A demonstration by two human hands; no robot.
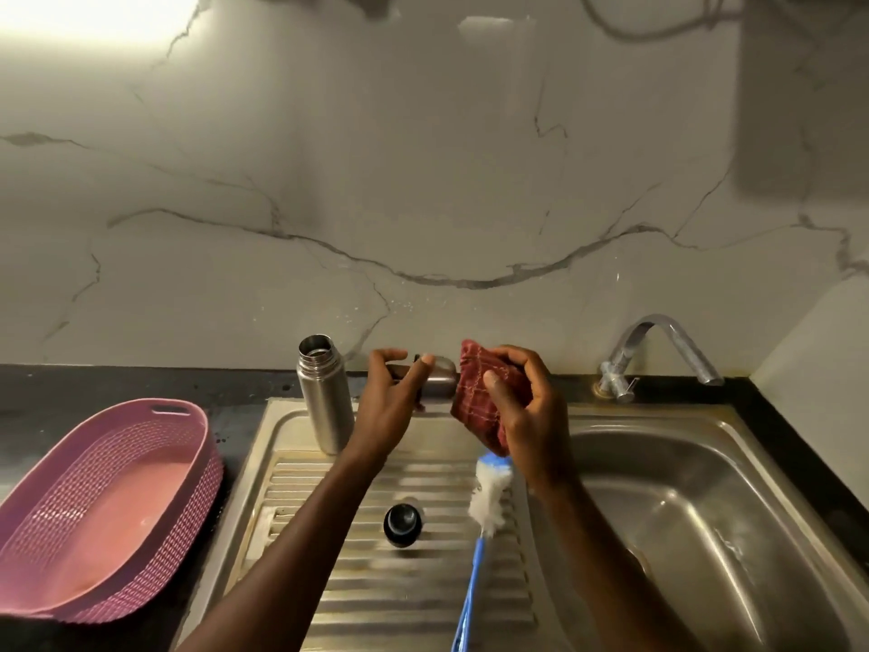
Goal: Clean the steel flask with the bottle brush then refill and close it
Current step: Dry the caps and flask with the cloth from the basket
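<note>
Fingers of left hand (392,392) gripped steel cap (435,381); right hand (522,407) pinched red cloth (486,402) against it; open flask (324,392) stood nearby.

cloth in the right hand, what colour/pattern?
Dark red cloth with a pale checked line pattern, in the head view.

A single wide-angle camera worn on the person's head looks forward and down over a steel sink (696,505) and its ribbed drainboard (399,595), facing a marble wall (423,157). Both forearms reach in from the bottom edge, close beneath the lens. No second view shares the scene.
</note>
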